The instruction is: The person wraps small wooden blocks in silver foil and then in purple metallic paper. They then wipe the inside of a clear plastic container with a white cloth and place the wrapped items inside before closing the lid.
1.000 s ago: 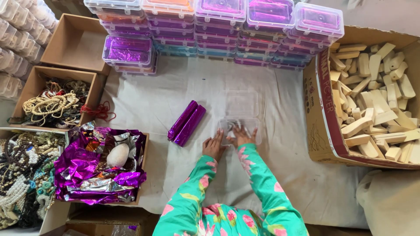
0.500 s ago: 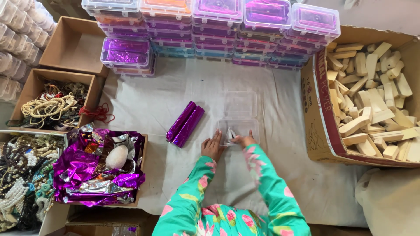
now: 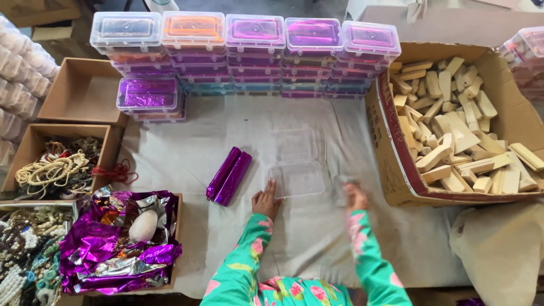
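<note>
An open clear plastic box (image 3: 296, 164) lies flat on the white cloth (image 3: 187, 153), lid and base side by side. My left hand (image 3: 265, 199) rests with fingers spread at the near left corner of the box. My right hand (image 3: 352, 194) is off to the right of the box and blurred; something small and clear seems to be in it, but I cannot tell for sure. Two purple foil-wrapped sticks (image 3: 228, 175) lie together left of the box.
Stacks of clear lidded boxes (image 3: 249, 51) with purple and orange contents line the far edge. A large carton of wooden blocks (image 3: 453, 124) stands right. On the left are an empty carton (image 3: 85, 90), a carton of cords and beads (image 3: 51, 167) and a box of purple foil (image 3: 119, 243).
The clear box now lies opened flat. My right hand has swung right, away from the box, while my left hand stays at its near corner.
</note>
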